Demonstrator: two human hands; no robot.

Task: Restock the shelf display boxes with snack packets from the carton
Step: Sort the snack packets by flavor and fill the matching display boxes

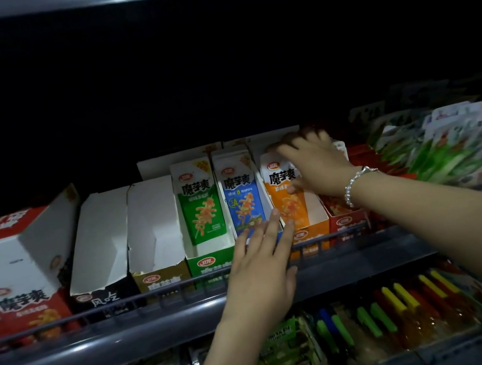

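So the action's all at the orange display box [310,228], third in that little run of green [211,264], blue and orange boxes on the shelf behind the wire front rail [156,293]. The right hand [314,167] is reached over the top of the orange packets [284,188] standing in that box, fingers curled over the top edge of the stack with the thumb down on the front packet's face, so it's gripping or at least squaring up the bunch. The left hand [261,261] is flat, fingers straight, resting against the front of the blue and orange boxes at the rail, holding nothing, probably just keeping the box from sliding. These packets look like thin foil pouches, so my guess is very light, floppy and a bit slick, the sort that fan out or flop forward if you grab only one corner. Best to pinch the whole stack across the top seam, where it's stiffest, and keep it upright while easing it down. The cardboard boxes look flimsy too, with torn edges on the empty ones [151,225] to the left. Can't see the carton anywhere in this view.
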